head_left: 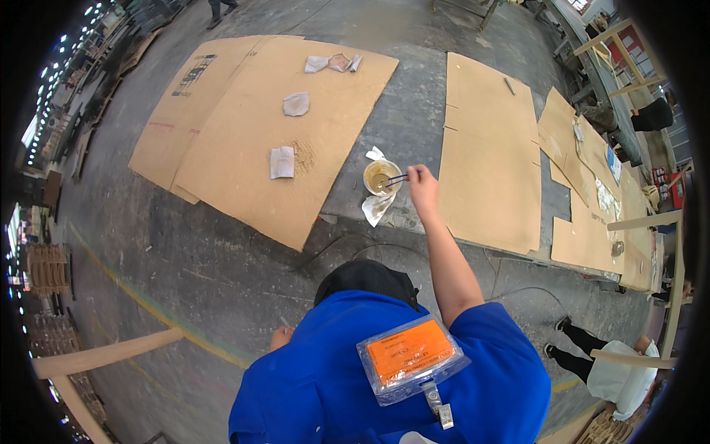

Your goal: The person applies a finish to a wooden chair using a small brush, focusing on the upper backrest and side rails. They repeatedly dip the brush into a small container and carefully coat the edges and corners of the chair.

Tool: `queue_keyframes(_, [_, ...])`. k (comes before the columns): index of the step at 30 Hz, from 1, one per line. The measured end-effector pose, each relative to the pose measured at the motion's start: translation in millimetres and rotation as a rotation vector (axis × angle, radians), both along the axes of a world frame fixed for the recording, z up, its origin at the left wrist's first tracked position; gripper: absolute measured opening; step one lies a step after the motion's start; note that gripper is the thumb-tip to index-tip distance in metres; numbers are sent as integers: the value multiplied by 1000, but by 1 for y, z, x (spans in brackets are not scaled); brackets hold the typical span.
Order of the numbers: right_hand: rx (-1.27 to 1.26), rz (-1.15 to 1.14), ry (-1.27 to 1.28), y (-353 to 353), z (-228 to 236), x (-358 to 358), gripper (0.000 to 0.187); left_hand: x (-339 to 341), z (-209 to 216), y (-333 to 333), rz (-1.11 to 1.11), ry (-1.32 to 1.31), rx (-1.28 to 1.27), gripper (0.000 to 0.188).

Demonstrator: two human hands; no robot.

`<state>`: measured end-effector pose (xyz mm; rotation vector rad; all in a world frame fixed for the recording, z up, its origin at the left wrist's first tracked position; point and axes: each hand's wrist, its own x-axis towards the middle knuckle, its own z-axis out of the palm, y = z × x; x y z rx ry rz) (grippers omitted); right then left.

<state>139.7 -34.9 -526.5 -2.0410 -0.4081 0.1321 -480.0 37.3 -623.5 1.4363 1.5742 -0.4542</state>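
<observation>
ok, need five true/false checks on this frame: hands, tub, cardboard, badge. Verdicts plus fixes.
1. The right hand holds a thin blue tool that reaches into the round tub. True.
2. The left hand grips the tub's rim. False: it is apart from the tub, at the person's left side.
3. The tub stands between the left cardboard and the right cardboard. True.
4. The badge has a green insert. False: orange.
5. Several pale pieces lie on the left cardboard. True.

Round tub (pixel 366 177), brownish contents (pixel 376 180), blue tool (pixel 400 177) across rim
</observation>
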Motion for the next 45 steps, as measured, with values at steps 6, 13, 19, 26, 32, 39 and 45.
queue_keyframes(6, [546, -249, 705, -59, -47, -8, 29, -23, -19, -8, -127, -22, 147, 39])
queue_keyframes(13, [492, -382, 987, -64, -133, -43, 25, -33, -5, -18, -143, 9, 117, 37])
queue_keyframes(19, [397, -417, 976, -61, -166, -49, 24, -12, 45, 1, -95, 36, 119, 34])
queue_keyframes(26, [536, -425, 1072, -66, -167, -43, 15, 8, 56, 8, -163, -8, 183, 33])
queue_keyframes(32, [409, -353, 1042, -72, -163, -44, 14, -4, 22, 1, -213, 0, 94, 39])
queue_keyframes(39, [368, -339, 1074, -77, -160, -45, 14, -22, 2, -14, -173, 53, 87, 41])
queue_keyframes(45, [369, -332, 1101, -79, -162, -46, 15, -13, 22, -9, -105, -48, 49, 37])
